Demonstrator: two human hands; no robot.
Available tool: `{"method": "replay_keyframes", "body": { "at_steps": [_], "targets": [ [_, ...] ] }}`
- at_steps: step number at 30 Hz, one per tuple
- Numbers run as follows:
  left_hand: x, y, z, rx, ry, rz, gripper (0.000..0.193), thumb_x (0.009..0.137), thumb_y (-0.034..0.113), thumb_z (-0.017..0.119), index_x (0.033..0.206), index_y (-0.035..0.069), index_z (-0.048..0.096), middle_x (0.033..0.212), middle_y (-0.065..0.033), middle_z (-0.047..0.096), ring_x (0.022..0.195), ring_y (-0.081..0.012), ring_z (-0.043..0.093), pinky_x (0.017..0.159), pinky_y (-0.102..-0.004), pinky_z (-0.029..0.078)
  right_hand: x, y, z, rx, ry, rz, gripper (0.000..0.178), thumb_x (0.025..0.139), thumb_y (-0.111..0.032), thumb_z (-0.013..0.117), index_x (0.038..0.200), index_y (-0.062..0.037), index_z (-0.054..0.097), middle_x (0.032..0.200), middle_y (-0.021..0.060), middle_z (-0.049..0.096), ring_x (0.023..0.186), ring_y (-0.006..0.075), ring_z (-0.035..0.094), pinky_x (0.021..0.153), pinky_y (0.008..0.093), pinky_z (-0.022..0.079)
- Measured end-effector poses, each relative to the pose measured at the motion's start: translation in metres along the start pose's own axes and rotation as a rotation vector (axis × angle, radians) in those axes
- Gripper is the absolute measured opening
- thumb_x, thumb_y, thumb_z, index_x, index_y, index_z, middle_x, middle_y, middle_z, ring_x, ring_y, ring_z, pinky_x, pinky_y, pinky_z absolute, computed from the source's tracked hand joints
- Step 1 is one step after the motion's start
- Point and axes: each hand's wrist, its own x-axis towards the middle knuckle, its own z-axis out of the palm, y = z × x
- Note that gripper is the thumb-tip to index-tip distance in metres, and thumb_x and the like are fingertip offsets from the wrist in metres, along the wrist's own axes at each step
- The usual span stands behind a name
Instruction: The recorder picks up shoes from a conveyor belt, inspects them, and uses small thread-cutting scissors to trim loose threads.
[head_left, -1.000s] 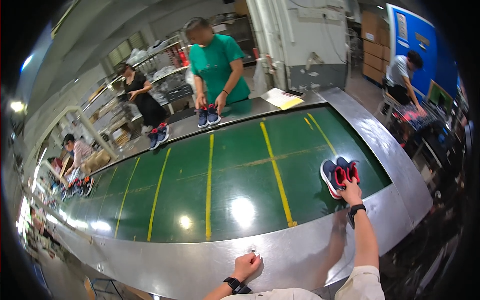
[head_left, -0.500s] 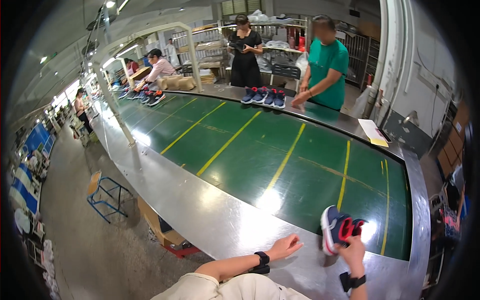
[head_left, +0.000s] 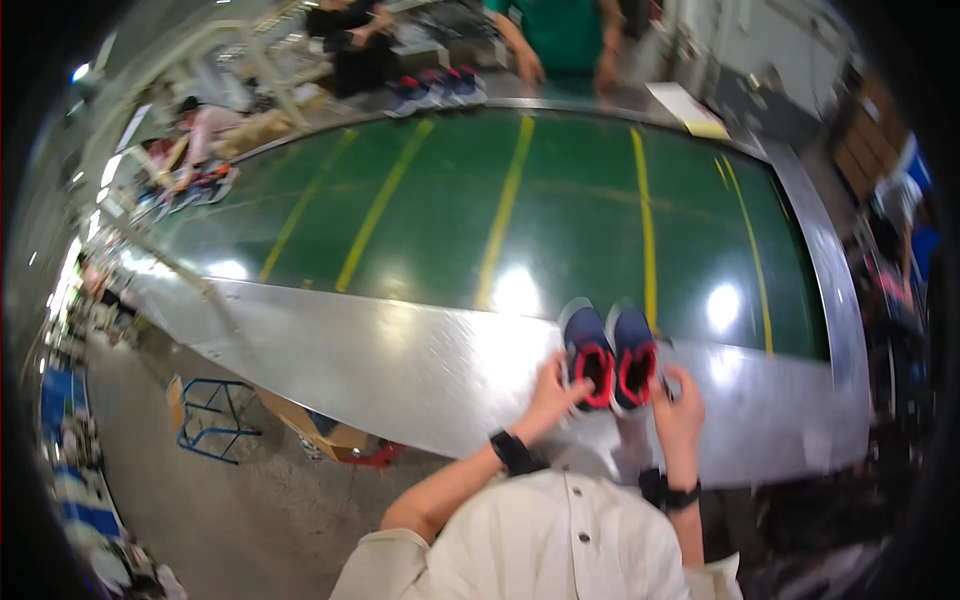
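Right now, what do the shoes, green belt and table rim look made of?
Shoes: probably textile uppers, matte navy; blur hides any weave.
Green belt: likely rubber or plastic, smooth semi-gloss, judging by glare spots.
Table rim: bare metal, perhaps stainless steel, satin; grey with bright reflections.

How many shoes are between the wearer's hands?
2: the left shoe by the left hand, the right shoe by the right hand, toes toward the green belt. I see no others hidden there.
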Motion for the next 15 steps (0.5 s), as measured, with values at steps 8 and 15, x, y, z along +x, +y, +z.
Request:
{"method": "replay_keyframes", "body": {
  "at_steps": [8,15],
  "targets": [
    [0.001,0.021,-0.039,-0.673,-0.091,-0.348,0.047,0.070,0.001,0.048,0.116,0.004,0.048,0.100,-0.0058,0.056,0.083,-0.0139,0.056,0.073,-0.0276,0.047,0.006,0.027,0.022,0.428,-0.247,0.692,0.049,0.074,-0.023,0.070,0.116,-0.0024,0.054,0.092,0.0045,0.061,0.075,0.0118,0.059,0.053,0.0242,0.047],
    [-0.014,0.042,-0.054,-0.972,-0.079,-0.460,0.034,0.076,0.002,0.042,0.109,0.007,0.051,0.092,-0.0010,0.058,0.080,-0.0127,0.057,0.076,-0.0291,0.049,0.000,0.035,0.027,1.098,-0.139,0.883,0.012,0.079,-0.015,0.055,0.089,-0.0072,0.057,0.066,-0.0015,0.055,0.047,0.0062,0.050,0.033,0.0189,0.033]
  ]
}}
